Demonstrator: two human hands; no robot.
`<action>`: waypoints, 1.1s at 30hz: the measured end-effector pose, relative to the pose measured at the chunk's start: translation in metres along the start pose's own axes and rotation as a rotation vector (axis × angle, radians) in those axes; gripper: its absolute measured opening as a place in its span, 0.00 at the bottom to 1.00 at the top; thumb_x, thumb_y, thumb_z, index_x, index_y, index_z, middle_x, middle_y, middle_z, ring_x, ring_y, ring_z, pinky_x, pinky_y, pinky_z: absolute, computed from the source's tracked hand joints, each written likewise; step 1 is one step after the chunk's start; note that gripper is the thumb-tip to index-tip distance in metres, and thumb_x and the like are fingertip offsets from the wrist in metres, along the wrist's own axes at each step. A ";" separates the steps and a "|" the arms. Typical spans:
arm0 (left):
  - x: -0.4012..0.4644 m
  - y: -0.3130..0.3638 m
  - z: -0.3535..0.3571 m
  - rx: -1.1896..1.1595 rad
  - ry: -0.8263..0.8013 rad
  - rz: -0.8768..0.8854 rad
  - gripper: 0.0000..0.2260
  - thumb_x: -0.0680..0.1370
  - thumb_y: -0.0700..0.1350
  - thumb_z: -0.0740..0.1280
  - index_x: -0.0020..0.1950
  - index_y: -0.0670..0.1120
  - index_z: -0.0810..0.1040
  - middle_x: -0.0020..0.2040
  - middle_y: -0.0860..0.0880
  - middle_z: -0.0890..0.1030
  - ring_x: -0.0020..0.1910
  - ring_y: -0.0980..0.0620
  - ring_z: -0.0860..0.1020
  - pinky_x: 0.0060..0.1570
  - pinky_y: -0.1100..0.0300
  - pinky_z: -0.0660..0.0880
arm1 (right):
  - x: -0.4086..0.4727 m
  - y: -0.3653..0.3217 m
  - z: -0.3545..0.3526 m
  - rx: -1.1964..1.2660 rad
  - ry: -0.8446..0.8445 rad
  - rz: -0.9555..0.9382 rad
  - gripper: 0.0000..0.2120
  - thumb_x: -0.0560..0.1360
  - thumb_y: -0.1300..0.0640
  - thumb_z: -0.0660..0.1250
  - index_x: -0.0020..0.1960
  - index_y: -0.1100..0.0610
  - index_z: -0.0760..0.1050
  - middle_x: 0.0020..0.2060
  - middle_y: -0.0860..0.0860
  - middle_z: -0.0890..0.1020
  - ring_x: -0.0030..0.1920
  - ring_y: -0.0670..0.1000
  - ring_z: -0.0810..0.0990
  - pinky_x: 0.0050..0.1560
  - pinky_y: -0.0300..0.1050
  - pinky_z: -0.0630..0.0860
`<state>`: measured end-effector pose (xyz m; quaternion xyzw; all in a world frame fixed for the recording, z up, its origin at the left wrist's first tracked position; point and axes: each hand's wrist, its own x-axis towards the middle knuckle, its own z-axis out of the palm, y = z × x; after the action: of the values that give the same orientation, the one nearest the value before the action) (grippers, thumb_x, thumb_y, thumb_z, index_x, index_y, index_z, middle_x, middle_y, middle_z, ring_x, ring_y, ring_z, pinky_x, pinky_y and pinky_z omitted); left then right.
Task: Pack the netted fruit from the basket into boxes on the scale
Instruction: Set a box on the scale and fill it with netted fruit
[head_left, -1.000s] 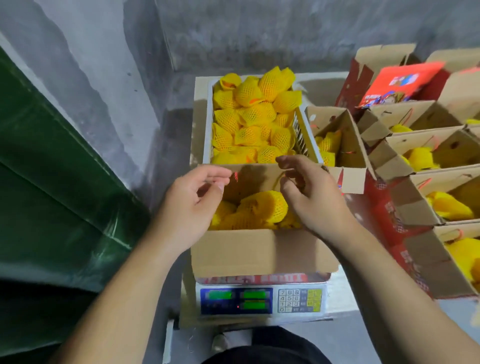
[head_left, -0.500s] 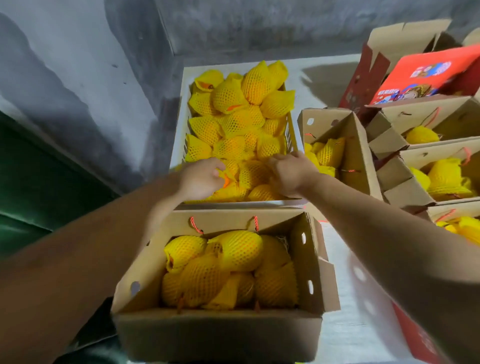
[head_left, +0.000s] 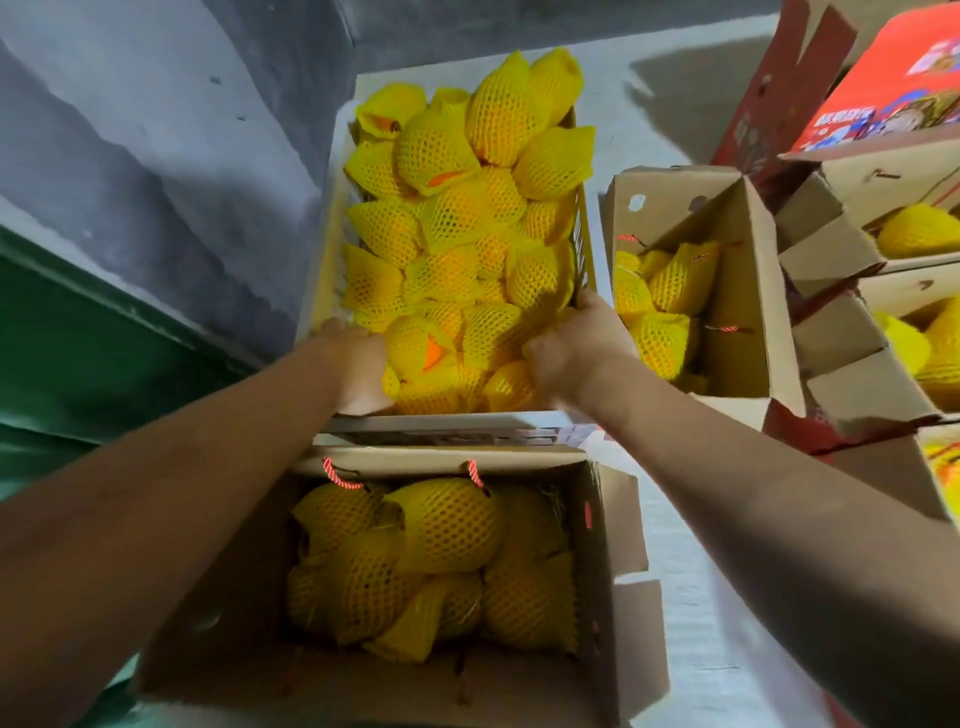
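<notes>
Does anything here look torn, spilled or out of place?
Mostly tidy. One oddity: some yellow nets in the basket gape, showing bare orange fruit, one between the left hand and right hand, another farther back. Nothing has spilled, and the near box looks sound.

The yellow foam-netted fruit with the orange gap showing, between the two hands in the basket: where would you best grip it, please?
Grip the yellow foam-netted fruit with the orange gap from above, round its rounded middle, not the loose net end; neighbours crowd its sides and the basket rim blocks a low approach.
</notes>
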<state>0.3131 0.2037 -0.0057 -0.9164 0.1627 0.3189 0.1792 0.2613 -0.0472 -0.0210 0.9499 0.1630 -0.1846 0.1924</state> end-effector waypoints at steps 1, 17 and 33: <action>-0.001 -0.001 0.001 0.019 -0.015 -0.002 0.31 0.80 0.62 0.67 0.75 0.42 0.68 0.74 0.38 0.70 0.72 0.34 0.67 0.69 0.47 0.67 | 0.000 0.001 0.000 0.013 0.024 -0.005 0.07 0.79 0.48 0.66 0.53 0.49 0.81 0.53 0.46 0.84 0.64 0.56 0.78 0.69 0.56 0.64; -0.016 0.005 0.004 -0.446 0.180 0.005 0.32 0.77 0.63 0.72 0.74 0.49 0.66 0.69 0.41 0.71 0.62 0.38 0.76 0.60 0.48 0.75 | 0.005 0.002 0.001 0.014 0.001 -0.087 0.33 0.79 0.52 0.68 0.79 0.47 0.58 0.69 0.49 0.76 0.68 0.59 0.76 0.59 0.54 0.76; -0.149 0.017 -0.010 -2.453 0.225 -0.118 0.17 0.79 0.63 0.71 0.60 0.54 0.74 0.58 0.49 0.76 0.56 0.42 0.78 0.40 0.42 0.84 | 0.015 0.002 0.004 0.157 0.021 -0.142 0.36 0.80 0.54 0.68 0.80 0.47 0.50 0.79 0.57 0.56 0.78 0.63 0.60 0.72 0.63 0.69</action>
<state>0.2004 0.2113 0.0937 -0.5068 -0.2714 0.1715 -0.8000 0.2744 -0.0474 -0.0300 0.9501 0.2168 -0.1997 0.1023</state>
